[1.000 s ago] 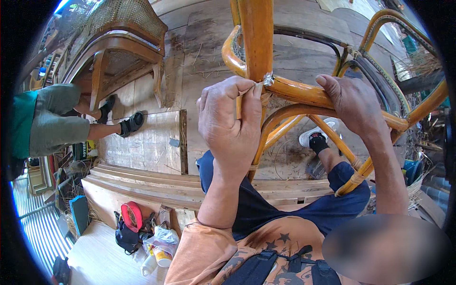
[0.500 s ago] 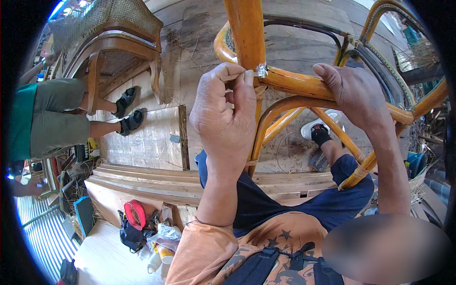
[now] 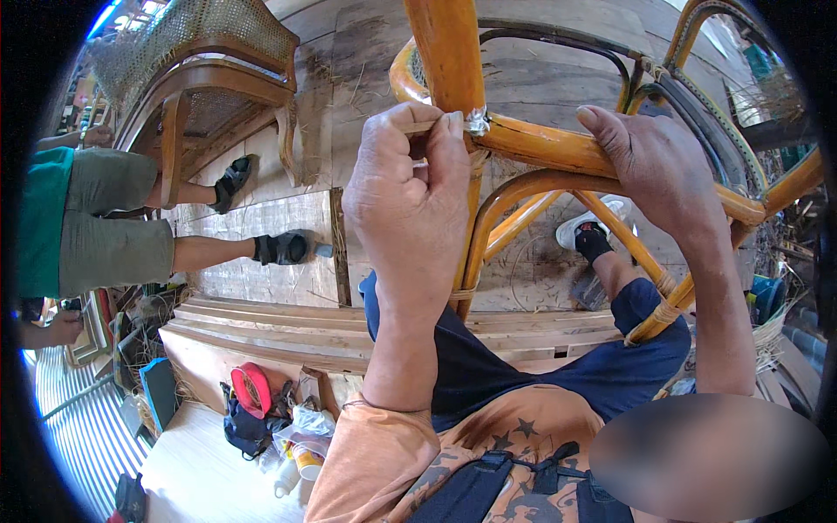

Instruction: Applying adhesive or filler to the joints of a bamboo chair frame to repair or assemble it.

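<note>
My left hand (image 3: pixel 405 187) is closed in a pinch on a thin pale stick (image 3: pixel 422 125). Its tip meets a shiny whitish patch (image 3: pixel 477 121) where a thick upright pole (image 3: pixel 446 61) joins a horizontal one (image 3: pixel 545 144). Both poles are glossy orange-brown rattan, part of a chair-like frame that leans over my legs. On the right, my right hand (image 3: pixel 667 174) lies over the horizontal pole, thumb raised off it and pointing left. The fingers of that hand curl behind the pole and are mostly hidden. Thin bindings (image 3: pixel 462 295) wrap the lower joints.
A wooden armchair with woven cane (image 3: pixel 209 78) stands at the far left. Beside it is another person in grey shorts (image 3: pixel 113 235). Stacked planks (image 3: pixel 270 327) run across behind my legs. A red-and-black bag (image 3: pixel 248 401) and plastic containers lie lower left. A dark-railed rattan frame (image 3: pixel 567 35) stands beyond.
My left hand has shifted slightly left, still pinching the stick at the joint. My right hand stays on the pole. The other person's nearer foot has stepped to the right.
</note>
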`<state>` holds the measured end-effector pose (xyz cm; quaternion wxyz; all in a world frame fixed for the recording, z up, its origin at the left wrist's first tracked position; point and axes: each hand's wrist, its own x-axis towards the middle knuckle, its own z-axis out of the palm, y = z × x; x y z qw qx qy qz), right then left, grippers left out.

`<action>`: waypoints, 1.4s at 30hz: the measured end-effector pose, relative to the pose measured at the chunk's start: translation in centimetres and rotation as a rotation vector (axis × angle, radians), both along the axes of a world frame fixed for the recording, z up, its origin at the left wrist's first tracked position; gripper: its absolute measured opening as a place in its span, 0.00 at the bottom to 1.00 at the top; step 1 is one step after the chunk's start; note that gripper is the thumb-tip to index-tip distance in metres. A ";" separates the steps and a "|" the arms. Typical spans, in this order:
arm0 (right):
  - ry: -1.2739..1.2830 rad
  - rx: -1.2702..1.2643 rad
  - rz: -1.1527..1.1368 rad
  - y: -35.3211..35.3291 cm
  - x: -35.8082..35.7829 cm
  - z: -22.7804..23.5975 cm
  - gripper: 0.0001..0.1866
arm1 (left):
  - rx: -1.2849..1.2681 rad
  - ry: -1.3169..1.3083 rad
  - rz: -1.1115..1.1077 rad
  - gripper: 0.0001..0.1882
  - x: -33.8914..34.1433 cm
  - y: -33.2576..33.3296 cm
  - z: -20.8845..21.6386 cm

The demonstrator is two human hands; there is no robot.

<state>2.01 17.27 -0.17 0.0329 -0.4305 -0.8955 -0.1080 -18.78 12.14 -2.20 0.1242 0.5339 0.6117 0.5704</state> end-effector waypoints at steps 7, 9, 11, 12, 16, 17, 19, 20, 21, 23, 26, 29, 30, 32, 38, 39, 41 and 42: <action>-0.002 -0.043 -0.004 0.2 0.0 0.0 0.19 | -0.021 -0.148 -0.077 0.06 -0.6 -0.5 -0.5; -0.003 -0.017 0.010 0.0 0.2 0.1 0.18 | 0.013 -0.104 -0.080 0.06 -0.8 -0.8 -0.4; 0.001 -0.001 0.023 -0.2 0.1 0.1 0.18 | 0.072 -0.162 -0.036 0.05 -1.0 -1.6 -0.2; 0.000 -0.011 0.007 -0.1 0.0 0.2 0.18 | 0.070 -0.158 -0.039 0.05 -0.9 -1.5 -0.2; 0.060 -0.185 -0.103 0.1 -0.4 0.7 0.18 | 0.090 -0.155 -0.059 0.05 -0.1 -0.7 -0.7; 0.061 -0.187 -0.108 0.0 -0.3 0.5 0.18 | 0.112 -0.114 -0.052 0.05 0.0 -0.6 -0.9; 0.113 -0.041 -0.028 -0.1 -0.3 0.0 0.20 | 0.125 -0.064 -0.044 0.05 0.0 -0.4 -1.0; 0.119 -0.043 -0.029 -0.1 -0.4 0.1 0.20 | 0.141 -0.015 -0.032 0.05 -0.1 -0.4 -1.1; 0.115 -0.065 -0.034 -0.1 -0.4 0.4 0.18 | 0.139 -0.009 -0.033 0.05 -0.2 -0.4 -1.2; 0.108 -0.086 -0.046 -0.2 -0.3 0.4 0.16 | 0.196 0.125 -0.003 0.05 -0.1 -0.3 -1.4; 0.131 -0.063 -0.009 -0.1 -0.1 0.0 0.15 | 0.162 0.104 -0.024 0.05 0.1 -0.4 -1.2; 0.145 -0.039 0.019 -0.1 -0.1 0.0 0.12 | 0.079 0.038 -0.022 0.05 0.3 -0.3 -0.8; 0.128 -0.003 0.035 -0.1 -0.1 0.0 0.12 | 0.075 0.039 -0.020 0.05 0.3 -0.2 -0.8; 0.113 0.032 0.058 -0.1 -0.2 -0.2 0.13 | 0.057 -0.001 -0.013 0.05 0.2 0.0 -0.7; 0.043 0.019 0.037 -0.1 0.1 -0.6 0.21 | 0.004 0.118 -0.021 0.05 0.5 0.1 0.2; 0.047 0.049 0.073 0.0 0.2 -0.6 0.23 | 0.002 0.116 -0.016 0.05 0.3 0.2 0.3; 0.046 0.076 0.107 -0.1 0.2 -0.6 0.25 | 0.035 0.214 -0.065 0.05 0.0 0.5 0.5; 0.023 0.062 0.080 -0.1 0.1 -0.4 0.25 | 0.034 0.210 -0.065 0.05 0.0 0.4 0.8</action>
